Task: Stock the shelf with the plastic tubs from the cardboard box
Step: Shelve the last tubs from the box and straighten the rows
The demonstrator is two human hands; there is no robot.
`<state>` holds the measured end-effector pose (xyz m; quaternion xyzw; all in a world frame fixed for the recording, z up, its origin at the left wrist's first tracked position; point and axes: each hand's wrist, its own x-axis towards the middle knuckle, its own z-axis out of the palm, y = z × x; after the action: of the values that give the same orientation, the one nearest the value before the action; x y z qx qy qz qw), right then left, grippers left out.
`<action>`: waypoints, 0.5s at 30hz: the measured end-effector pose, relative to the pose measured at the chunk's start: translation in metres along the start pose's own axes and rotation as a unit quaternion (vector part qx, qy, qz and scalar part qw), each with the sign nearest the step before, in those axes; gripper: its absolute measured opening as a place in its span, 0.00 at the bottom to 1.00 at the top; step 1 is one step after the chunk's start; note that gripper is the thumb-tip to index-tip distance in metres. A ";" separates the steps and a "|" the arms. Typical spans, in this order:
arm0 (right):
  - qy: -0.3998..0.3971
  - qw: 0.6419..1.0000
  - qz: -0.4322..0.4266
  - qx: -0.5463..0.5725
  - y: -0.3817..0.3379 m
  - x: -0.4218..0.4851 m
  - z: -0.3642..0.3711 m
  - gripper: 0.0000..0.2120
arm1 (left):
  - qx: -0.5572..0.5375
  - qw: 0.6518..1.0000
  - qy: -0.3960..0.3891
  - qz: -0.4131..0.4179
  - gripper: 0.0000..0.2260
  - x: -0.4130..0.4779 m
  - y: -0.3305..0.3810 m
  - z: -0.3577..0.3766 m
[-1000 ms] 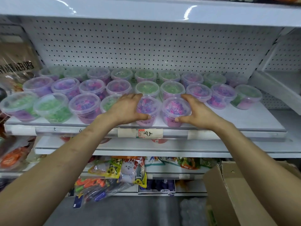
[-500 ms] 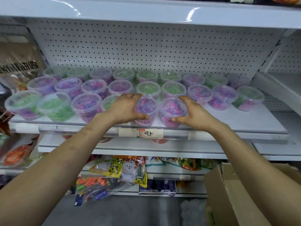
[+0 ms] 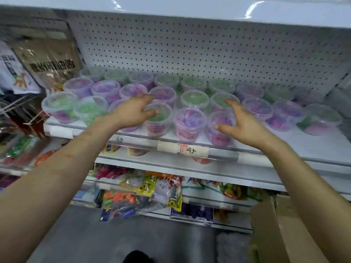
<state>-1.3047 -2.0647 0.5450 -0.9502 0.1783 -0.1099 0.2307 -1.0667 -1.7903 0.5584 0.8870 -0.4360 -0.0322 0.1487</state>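
Observation:
Several clear plastic tubs with purple or green contents stand in rows on the white shelf [image 3: 313, 143]. My left hand [image 3: 131, 112] lies with spread fingers against the left side of a front-row green tub [image 3: 161, 118]. The purple tub [image 3: 190, 123] beside that one stands free between my hands. With loosely spread fingers, my right hand [image 3: 243, 124] hovers at the right side of another front-row purple tub [image 3: 218, 133], its thumb tip touching the wall. Neither hand grips anything. The cardboard box [image 3: 284, 236] is at the lower right, its inside hidden.
A perforated white back panel rises behind the tubs and another shelf hangs close above. Bare shelf shows at the front right of the tubs. Bagged snacks hang at the left. Lower shelves hold packets. A price strip marked 4 runs along the shelf edge [image 3: 182, 149].
Both hands have let go of the two front purple tubs they pressed together. The left hand moved left to the green tub and the right hand opened and drew back slightly.

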 end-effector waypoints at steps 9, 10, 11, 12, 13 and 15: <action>-0.020 0.999 0.005 -0.033 -0.058 0.022 0.044 0.42 | 0.027 0.992 -0.105 0.060 0.49 0.005 -0.053 -0.019; -0.025 0.999 0.015 -0.042 -0.059 0.022 0.048 0.43 | 0.029 0.991 -0.114 0.068 0.50 0.008 -0.057 -0.018; -0.029 0.998 0.025 -0.052 -0.059 0.022 0.051 0.44 | 0.032 0.989 -0.124 0.079 0.50 0.010 -0.060 -0.017; -0.031 0.997 0.036 -0.056 -0.059 0.022 0.052 0.44 | 0.033 0.987 -0.129 0.088 0.50 0.014 -0.063 -0.014; -0.030 0.997 0.047 -0.056 -0.059 0.021 0.052 0.45 | 0.032 0.986 -0.130 0.096 0.50 0.017 -0.063 -0.013; -0.025 0.996 0.059 -0.058 -0.058 0.019 0.054 0.47 | 0.025 0.986 -0.126 0.109 0.49 0.022 -0.066 -0.008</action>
<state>-1.2552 -2.0023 0.5276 -0.9522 0.2345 -0.0614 0.1861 -1.0015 -1.7680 0.5482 0.8264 -0.5462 -0.1161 0.0728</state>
